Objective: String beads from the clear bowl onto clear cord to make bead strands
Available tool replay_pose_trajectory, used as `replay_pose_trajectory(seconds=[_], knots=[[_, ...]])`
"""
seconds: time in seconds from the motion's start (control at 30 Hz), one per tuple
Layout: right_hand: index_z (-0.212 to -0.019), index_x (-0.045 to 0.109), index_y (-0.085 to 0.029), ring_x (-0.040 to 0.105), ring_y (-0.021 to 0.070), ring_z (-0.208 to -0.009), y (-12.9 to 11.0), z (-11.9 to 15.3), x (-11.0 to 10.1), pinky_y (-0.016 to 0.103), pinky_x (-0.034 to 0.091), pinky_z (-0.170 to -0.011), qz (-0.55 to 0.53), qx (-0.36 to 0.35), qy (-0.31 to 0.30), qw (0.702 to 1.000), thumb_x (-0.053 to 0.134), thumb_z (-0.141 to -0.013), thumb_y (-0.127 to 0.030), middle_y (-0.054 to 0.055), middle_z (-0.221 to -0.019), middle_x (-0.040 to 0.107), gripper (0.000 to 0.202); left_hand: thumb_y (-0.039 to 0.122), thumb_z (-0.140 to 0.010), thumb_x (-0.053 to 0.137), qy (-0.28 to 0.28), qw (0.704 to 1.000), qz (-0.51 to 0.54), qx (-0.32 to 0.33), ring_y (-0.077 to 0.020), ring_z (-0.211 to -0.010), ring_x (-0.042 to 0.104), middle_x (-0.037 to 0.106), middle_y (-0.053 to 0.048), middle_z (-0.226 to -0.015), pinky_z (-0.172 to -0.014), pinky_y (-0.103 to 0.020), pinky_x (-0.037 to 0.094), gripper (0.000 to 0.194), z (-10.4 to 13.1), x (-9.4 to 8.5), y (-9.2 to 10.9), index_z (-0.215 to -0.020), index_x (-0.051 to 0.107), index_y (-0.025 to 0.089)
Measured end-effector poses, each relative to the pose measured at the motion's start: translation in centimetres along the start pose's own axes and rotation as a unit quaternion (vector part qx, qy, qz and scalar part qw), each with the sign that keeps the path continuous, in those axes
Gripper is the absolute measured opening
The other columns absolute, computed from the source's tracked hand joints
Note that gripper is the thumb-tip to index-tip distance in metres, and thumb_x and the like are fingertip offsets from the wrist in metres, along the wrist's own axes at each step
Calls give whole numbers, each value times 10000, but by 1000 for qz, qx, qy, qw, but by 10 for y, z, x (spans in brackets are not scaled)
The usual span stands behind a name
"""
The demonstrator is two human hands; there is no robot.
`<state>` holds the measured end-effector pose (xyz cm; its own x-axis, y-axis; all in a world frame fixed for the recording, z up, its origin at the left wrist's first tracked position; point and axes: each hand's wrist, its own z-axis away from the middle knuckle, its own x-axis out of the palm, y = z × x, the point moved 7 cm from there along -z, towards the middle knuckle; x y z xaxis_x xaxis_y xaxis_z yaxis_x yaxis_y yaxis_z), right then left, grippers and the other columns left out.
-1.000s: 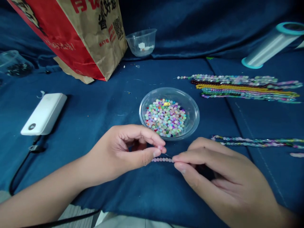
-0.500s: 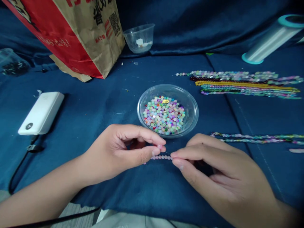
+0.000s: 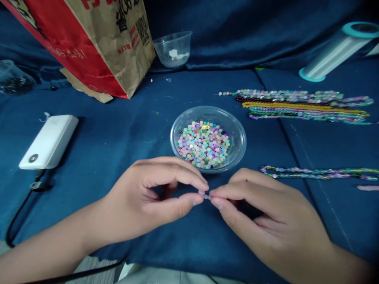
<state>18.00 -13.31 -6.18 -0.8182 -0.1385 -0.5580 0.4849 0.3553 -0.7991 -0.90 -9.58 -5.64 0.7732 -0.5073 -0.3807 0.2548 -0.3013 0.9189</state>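
Observation:
Between its thumb and index finger, my left hand (image 3: 166, 191) pinches a small pink bead (image 3: 201, 193). Close beside it on the right, my right hand (image 3: 260, 209) has its thumb and index fingertips closed on a strand of small pale beads (image 3: 207, 197). Only a short piece of that strand shows between the two hands; the rest is hidden. Just beyond the fingertips stands a clear round bowl (image 3: 240, 152) holding loose multicoloured beads (image 3: 204, 144).
Bead strands (image 3: 296, 104) lie at the back right, with another looped strand (image 3: 314, 171) nearer. A clear spool (image 3: 334, 55) stands behind. At left are a white power bank (image 3: 50, 140) with a cable, a paper bag (image 3: 118, 51) and a small plastic cup (image 3: 173, 49).
My hands have come closer together, and the pink bead now sits against the strand's near end. Less of the pale strand shows between them.

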Motion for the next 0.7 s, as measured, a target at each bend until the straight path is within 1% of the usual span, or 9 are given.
replay_pose_trajectory(seconds=[0.07,0.13,0.17,0.27,0.37,0.5,0.57,0.63,0.7], knots=[[-937,850,-234,699,52,-675,-2,0,1,149,528,-638,-5,-19,2,1000,707,-986,-105,-39,-797,743,199,113,-966,844,7,997,-48,65,-121,-1041,814,842,-40,-1153,-946,-156,654,181,0,2,10,-1126,851,198],[-923,838,-216,689,48,-677,-4,0,4,141,513,-633,-9,-34,-3,999,693,-982,-94,-39,-790,740,199,77,-978,818,3,990,-90,106,-106,-1109,798,823,-49,-1181,-1016,-134,622,190,3,5,16,-1139,839,175],[-909,828,-210,681,50,-676,-4,-1,5,143,502,-623,-7,-38,-8,999,683,-982,-90,-39,-781,735,202,67,-987,802,-4,988,-99,116,-98,-1102,792,813,-53,-1172,-1012,-125,615,184,4,7,17,-1141,833,162],[-870,799,-194,650,63,-666,-3,-2,10,169,465,-580,0,-41,-28,999,647,-983,-75,-31,-771,725,224,59,-1017,763,-28,986,-108,126,-60,-962,774,792,-44,-1099,-898,-91,601,164,8,11,15,-1151,816,137],[-851,789,-177,639,79,-674,-1,-1,14,193,460,-583,2,-41,-46,998,635,-996,-81,-12,-782,721,232,60,-1033,753,-43,983,-115,136,-55,-931,761,796,-19,-1045,-887,-101,589,173,10,12,12,-1170,807,151],[-829,785,-163,645,95,-702,3,3,19,211,482,-623,1,-41,-60,997,630,-1012,-92,10,-801,722,251,76,-1034,769,-68,984,-106,128,-67,-964,774,822,-2,-1079,-917,-128,599,227,9,10,9,-1226,797,193],[-799,778,-163,639,100,-699,4,4,21,219,476,-615,-1,-41,-68,997,635,-1019,-106,15,-794,717,268,107,-1014,816,-71,989,-75,105,-71,-968,792,842,16,-1067,-928,-125,614,227,8,6,9,-1212,797,215],[-784,782,-169,632,105,-694,5,5,24,228,473,-611,0,-42,-79,996,639,-1024,-117,14,-789,712,284,144,-994,854,-63,995,-16,72,-73,-915,802,851,42,-1010,-885,-128,641,209,8,-1,9,-1166,791,242],[-879,830,-184,642,111,-710,5,5,26,229,490,-631,1,-36,-94,995,655,-1019,-116,9,-818,724,235,220,-988,878,-48,997,35,51,-80,-814,795,842,57,-920,-790,-147,661,170,11,-9,10,-1115,774,269]])
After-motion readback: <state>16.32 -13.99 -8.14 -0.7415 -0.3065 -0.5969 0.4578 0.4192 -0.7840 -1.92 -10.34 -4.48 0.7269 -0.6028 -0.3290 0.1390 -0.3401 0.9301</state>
